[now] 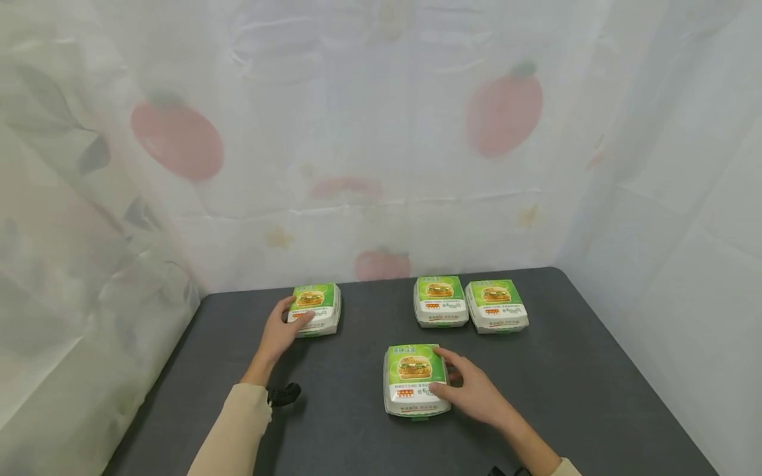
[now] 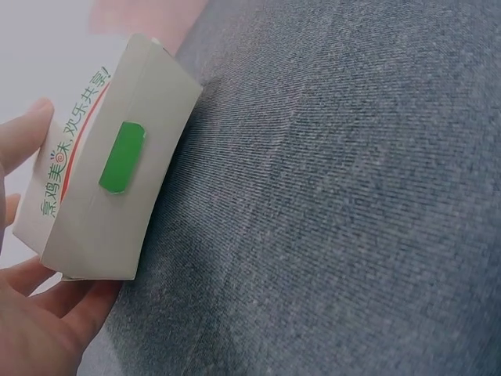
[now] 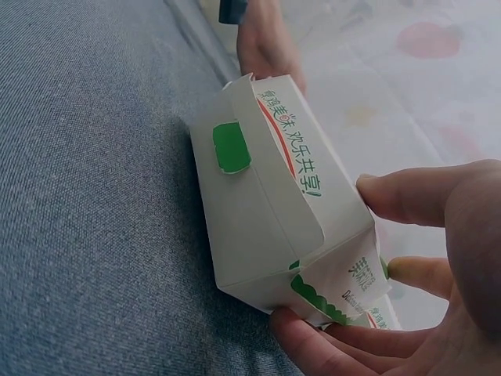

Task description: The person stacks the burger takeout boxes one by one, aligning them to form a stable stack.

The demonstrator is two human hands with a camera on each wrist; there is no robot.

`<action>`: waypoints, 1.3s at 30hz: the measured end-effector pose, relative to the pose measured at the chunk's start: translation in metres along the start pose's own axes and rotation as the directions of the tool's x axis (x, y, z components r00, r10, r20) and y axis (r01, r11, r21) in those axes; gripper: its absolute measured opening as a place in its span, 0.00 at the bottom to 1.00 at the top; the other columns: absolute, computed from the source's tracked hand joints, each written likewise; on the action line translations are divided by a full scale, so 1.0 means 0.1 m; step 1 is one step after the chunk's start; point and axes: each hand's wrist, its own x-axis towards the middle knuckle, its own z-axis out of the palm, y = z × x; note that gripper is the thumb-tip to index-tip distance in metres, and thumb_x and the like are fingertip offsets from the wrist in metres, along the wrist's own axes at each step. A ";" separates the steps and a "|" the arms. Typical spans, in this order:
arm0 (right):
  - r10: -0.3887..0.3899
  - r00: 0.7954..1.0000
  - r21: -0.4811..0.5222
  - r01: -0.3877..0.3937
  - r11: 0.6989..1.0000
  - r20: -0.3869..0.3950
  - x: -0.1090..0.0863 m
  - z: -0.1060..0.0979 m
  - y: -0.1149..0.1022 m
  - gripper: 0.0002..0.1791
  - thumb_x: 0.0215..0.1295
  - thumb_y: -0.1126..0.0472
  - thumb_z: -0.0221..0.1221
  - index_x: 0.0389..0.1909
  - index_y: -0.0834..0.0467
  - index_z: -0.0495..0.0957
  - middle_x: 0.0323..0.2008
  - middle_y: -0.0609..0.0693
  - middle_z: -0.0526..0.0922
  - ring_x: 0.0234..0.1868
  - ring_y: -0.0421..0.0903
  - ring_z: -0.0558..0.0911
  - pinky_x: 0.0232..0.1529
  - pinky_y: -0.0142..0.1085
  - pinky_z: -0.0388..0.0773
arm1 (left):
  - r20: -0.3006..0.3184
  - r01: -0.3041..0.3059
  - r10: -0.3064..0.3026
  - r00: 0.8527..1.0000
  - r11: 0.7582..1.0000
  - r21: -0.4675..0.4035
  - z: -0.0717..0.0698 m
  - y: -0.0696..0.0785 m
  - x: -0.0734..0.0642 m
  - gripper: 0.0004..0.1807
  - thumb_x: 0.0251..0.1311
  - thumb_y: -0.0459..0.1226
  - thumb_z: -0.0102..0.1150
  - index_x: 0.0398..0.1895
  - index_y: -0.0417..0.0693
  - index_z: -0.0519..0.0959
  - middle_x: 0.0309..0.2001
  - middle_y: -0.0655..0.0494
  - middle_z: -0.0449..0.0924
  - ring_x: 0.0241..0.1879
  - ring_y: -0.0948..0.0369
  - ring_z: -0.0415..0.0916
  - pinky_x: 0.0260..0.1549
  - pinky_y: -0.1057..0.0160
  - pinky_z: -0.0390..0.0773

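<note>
Near the middle of the dark counter [image 1: 351, 423], the right hand [image 1: 479, 396] has a pinching grip on the near box [image 1: 411, 402], a green-and-white carton with a burger printed on its lid. That hand comes in from 4 o'clock, its thumb on the lid and its fingers against the 3 o'clock wall. At about 10 o'clock from there sits the second box [image 1: 321, 324], of the same print. The left hand [image 1: 281, 330] grips it from its 8 o'clock side, thumb over the lid; how far the other fingers reach beneath is hard to tell. Just beside each other lie the third box [image 1: 441, 304], a little past 12, and the fourth box [image 1: 497, 307], between 1 and 2, both closed. A green tab [image 3: 232, 147] marks the near box's 6 o'clock wall. Behind, at 12 o'clock, hangs a pale sheet [image 1: 381, 132] with red fruit prints.
</note>
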 end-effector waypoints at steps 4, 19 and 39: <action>-0.002 1.000 -0.001 0.002 1.000 -0.004 0.00 0.00 0.00 0.40 0.65 0.47 0.68 0.75 0.54 0.66 0.62 0.60 0.73 0.49 0.50 0.80 0.37 0.43 0.77 | 0.004 0.001 -0.001 1.000 1.000 -0.003 -0.01 0.03 -0.02 0.49 0.66 0.56 0.64 0.80 0.44 0.54 0.71 0.38 0.60 0.56 0.47 0.73 0.42 0.62 0.75; 0.004 1.000 -0.004 -0.004 1.000 -0.004 0.01 0.01 0.03 0.40 0.65 0.46 0.69 0.75 0.52 0.67 0.62 0.59 0.74 0.49 0.50 0.80 0.37 0.43 0.77 | -0.006 -0.045 0.045 0.999 0.999 -0.020 -0.02 0.21 -0.15 0.47 0.65 0.57 0.64 0.80 0.48 0.56 0.68 0.43 0.64 0.47 0.53 0.76 0.42 0.51 0.80; 0.004 1.000 0.011 -0.004 1.000 0.019 0.02 0.00 0.01 0.41 0.66 0.47 0.68 0.76 0.54 0.65 0.62 0.60 0.73 0.50 0.50 0.81 0.39 0.43 0.78 | 0.092 -0.115 0.119 0.989 0.992 -0.044 0.12 0.97 -0.50 0.40 0.70 0.43 0.64 0.79 0.41 0.58 0.70 0.40 0.62 0.48 0.50 0.76 0.43 0.52 0.79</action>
